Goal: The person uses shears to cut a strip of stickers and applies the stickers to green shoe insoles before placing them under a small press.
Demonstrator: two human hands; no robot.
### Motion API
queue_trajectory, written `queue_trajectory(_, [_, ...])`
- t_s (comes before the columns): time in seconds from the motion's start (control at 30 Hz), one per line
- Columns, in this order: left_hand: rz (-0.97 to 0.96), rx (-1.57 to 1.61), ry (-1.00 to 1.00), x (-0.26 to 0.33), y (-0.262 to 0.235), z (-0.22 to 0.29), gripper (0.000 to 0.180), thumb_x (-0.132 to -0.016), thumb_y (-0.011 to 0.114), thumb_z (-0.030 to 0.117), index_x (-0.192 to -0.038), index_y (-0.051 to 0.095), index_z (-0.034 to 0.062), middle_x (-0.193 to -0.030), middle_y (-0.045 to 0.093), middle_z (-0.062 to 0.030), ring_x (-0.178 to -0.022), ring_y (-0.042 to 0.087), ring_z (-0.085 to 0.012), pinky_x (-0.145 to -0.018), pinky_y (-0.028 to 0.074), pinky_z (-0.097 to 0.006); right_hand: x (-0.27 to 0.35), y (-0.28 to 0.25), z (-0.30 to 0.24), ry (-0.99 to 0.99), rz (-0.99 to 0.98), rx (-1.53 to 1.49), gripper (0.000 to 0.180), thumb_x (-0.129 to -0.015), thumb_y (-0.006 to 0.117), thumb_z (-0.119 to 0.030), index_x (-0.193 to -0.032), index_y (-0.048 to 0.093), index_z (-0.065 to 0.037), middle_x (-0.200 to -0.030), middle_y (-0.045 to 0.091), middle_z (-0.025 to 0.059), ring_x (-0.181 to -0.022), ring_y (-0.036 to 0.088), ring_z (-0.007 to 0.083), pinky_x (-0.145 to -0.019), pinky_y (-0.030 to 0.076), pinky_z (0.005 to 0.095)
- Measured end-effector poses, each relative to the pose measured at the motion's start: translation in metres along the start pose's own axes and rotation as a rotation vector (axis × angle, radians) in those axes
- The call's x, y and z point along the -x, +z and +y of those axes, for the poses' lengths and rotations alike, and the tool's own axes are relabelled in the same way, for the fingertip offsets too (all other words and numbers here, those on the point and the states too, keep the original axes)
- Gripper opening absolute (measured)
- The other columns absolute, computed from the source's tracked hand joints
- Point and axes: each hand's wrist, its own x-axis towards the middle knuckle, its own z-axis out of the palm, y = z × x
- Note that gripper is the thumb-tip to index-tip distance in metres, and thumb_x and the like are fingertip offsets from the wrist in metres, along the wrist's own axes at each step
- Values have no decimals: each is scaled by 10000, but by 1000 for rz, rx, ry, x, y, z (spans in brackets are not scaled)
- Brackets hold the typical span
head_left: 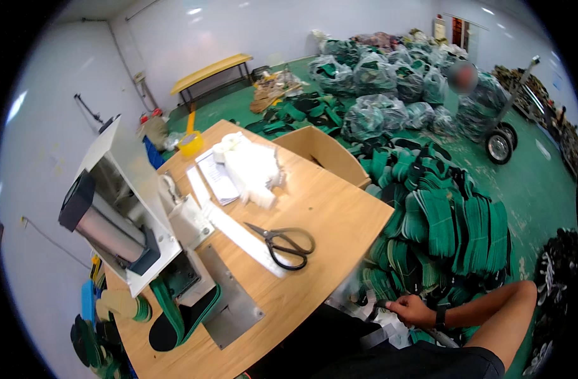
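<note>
My right hand (pixel 415 311), with a dark band at the wrist, is low on the right, beside the table and over the stacked green pieces. Its fingers are closed on a small dark thing (pixel 381 304) whose kind I cannot make out. Clear plastic (pixel 378 336) lies beneath the hand. My left hand is out of view. On the table (pixel 339 234) a white machine (pixel 121 208) with a grey cylinder stands at the left. Green and black insole-shaped pieces (pixel 184 316) sit under its head. Black-handled scissors (pixel 289 245) lie near the table's middle.
White strips (pixel 238 234), a crumpled white bundle (pixel 248 167) and yellow tape (pixel 190 144) lie on the table. A cardboard box (pixel 320 151) stands behind it. Green stacks (pixel 453 221) cover the floor at right, before filled plastic bags (pixel 377 76) and a hand truck (pixel 500 142).
</note>
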Motion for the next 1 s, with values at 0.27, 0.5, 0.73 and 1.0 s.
queue_trajectory(0.27, [24,19,-46,8,-12,-11,326,-978,397,181,-1242,510,28,-892,538,-102,-752,498,-189,-665,405,-321,-17,2,1,-89,-43,492,464,-796,626,-394,-681,603,55,-574,592,191,-549,620,303,-564,482,436])
queue_trajectory(0.5, [52,74,-89,3,-22,-16,322,-980,397,180,-1233,512,17,-868,529,-88,-736,486,-170,-647,396,-311,-17,17,11,-161,349,566,568,-894,494,-488,-821,613,62,-727,607,273,-728,604,446,-651,460,510])
queue_trajectory(0.73, [53,98,-129,-11,-34,-22,318,-983,398,178,-1224,515,6,-844,519,-73,-721,474,-151,-630,388,-301,-7,32,6,-165,480,698,550,-866,495,-539,-849,624,-5,-660,582,240,-679,587,436,-598,440,532])
queue_trajectory(1.0, [115,138,-228,-9,-69,-25,315,-986,398,176,-1214,518,-6,-816,507,-57,-703,460,-129,-610,379,-290,-50,12,20,-315,263,606,595,-865,550,-513,-647,562,40,-585,541,244,-552,572,366,-546,415,497])
